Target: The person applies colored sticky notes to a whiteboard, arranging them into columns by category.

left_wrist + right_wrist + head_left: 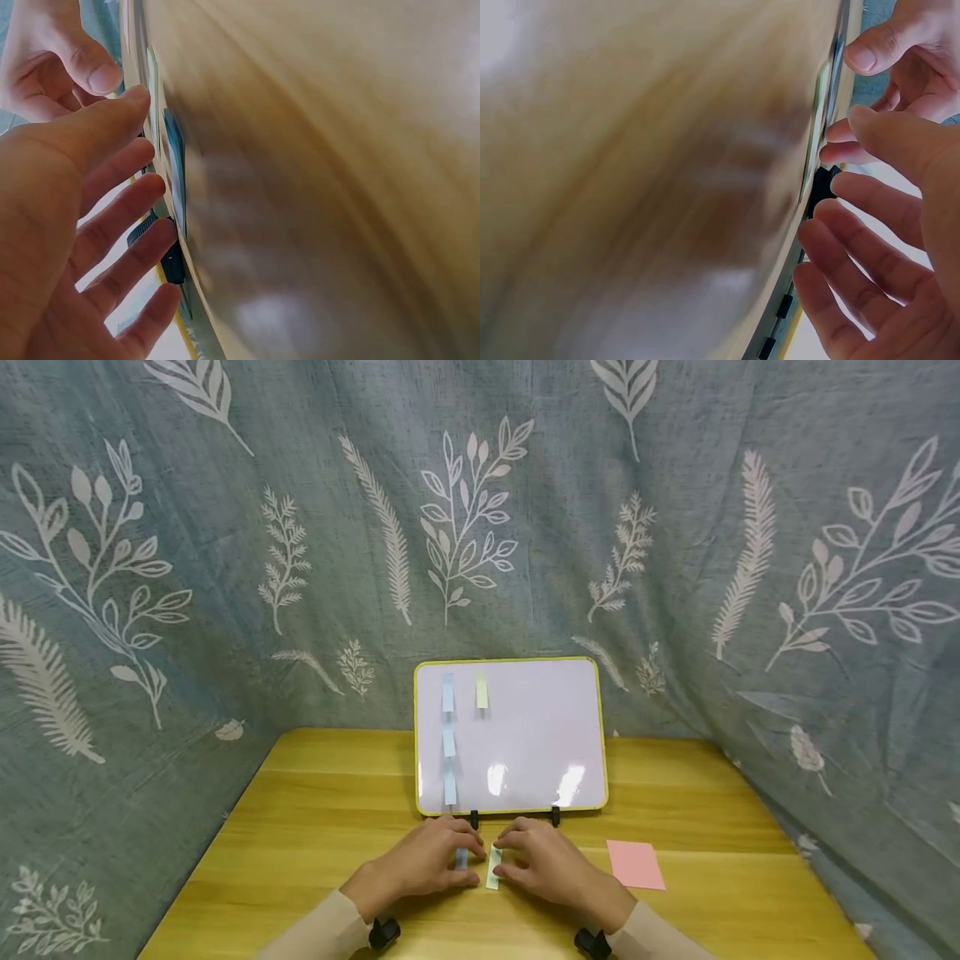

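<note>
My left hand [431, 860] hovers low over the table beside a narrow pad of blue sticky notes [461, 858], which its fingers partly cover in the head view. Just to the right, a narrow pale green sticky-note pad [492, 870] lies between the two hands. My right hand [547, 864] is at that green pad, its thumb and fingers overlapping the edge in the head view. In the left wrist view the left fingers are spread and loosely bent beside the blue pad [176, 169]. Loosely bent right fingers, with nothing between them, show next to the green pad [814, 135] in the right wrist view.
A yellow-rimmed whiteboard [532, 727] leans on black stand feet [555, 816] behind the hands. Several blue strips [448, 739] run down its left side, with one green strip [482, 693] beside the top one. A pink square note pad [636, 865] lies at right.
</note>
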The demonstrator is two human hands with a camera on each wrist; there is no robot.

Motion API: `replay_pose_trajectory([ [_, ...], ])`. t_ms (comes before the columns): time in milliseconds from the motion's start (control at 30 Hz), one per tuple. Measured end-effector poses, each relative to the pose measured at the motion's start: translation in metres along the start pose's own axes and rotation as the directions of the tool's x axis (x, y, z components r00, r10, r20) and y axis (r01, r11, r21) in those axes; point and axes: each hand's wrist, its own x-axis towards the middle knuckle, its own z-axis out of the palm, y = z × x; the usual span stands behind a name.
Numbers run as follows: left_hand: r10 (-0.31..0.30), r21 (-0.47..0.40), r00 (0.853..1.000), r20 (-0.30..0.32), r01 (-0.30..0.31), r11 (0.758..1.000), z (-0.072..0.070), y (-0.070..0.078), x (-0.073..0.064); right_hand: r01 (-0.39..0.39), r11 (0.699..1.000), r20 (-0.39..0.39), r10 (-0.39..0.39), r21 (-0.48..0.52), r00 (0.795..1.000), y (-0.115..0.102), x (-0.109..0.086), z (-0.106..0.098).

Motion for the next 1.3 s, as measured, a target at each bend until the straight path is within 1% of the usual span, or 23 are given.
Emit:
replay_pose_trajectory([
  [233,0.000,0.002,1.000,0.024,0.000,1.000,-0.0019,0.0012,-0.0018,-0.005,0.999,0.042,0.004,0.038,0.999,-0.0003,0.0013,0.0036],
  [367,0.003,0.010,1.000,0.026,-0.003,1.000,-0.0018,0.0028,-0.0023,-0.006,0.999,0.049,0.004,0.041,0.999,-0.0003,0.0018,0.0065],
  [667,0.010,0.012,1.000,0.019,-0.010,1.000,-0.0013,0.0042,-0.0011,0.017,1.000,0.054,-0.017,-0.002,0.998,-0.0031,0.0037,0.0060],
  [967,0.004,0.018,1.000,0.011,-0.004,1.000,0.0009,0.0014,-0.0020,0.028,1.000,0.041,-0.028,-0.001,0.999,-0.0036,0.0065,0.0086],
  [1300,0.005,0.020,1.000,0.016,-0.005,1.000,0.0031,-0.0011,-0.0012,0.044,0.999,0.058,-0.043,-0.016,0.997,-0.0050,0.0071,0.0071],
])
